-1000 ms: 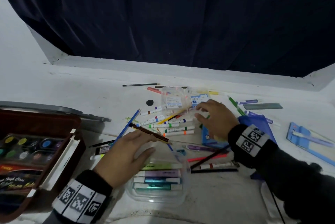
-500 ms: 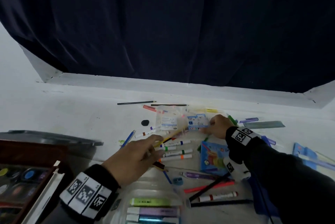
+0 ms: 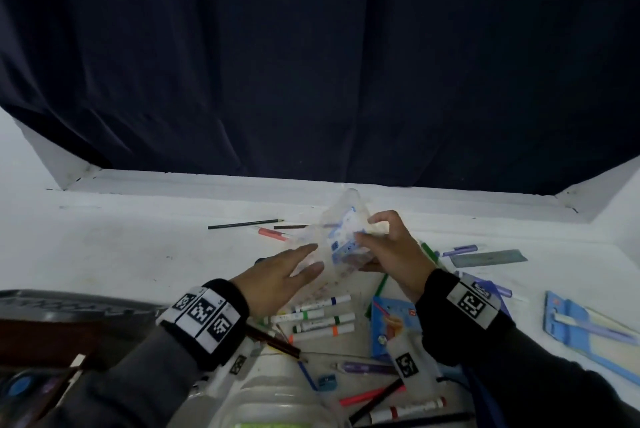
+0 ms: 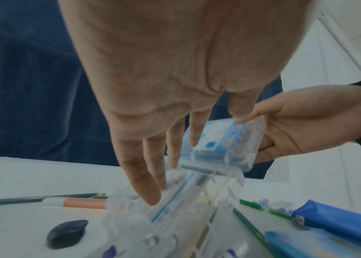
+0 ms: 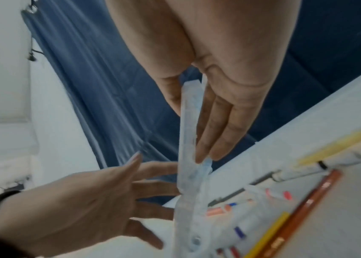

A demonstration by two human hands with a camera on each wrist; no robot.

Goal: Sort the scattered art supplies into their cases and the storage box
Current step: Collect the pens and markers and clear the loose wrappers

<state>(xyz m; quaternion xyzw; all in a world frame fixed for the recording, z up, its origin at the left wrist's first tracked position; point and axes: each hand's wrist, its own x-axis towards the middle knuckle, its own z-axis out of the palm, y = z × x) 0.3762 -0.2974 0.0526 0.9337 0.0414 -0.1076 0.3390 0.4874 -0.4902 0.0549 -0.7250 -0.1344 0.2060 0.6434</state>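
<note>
My right hand holds a clear plastic marker case with a blue and white label, raised off the white table and standing on edge. In the right wrist view the right hand's thumb and fingers pinch the case from both sides. My left hand is open, its straight fingers lying against the lower, hanging half of the case. Several loose markers lie on the table below both hands. Pencils and pens are scattered around them.
A blue pencil box lies under my right wrist. A clear storage box with highlighters sits at the bottom edge, a paint set at the lower left. A ruler and blue card lie right. A black eraser lies left.
My right hand has lifted the clear case off the table. My left hand has left the pencils and moved forward to the case. The head view has tilted upward.
</note>
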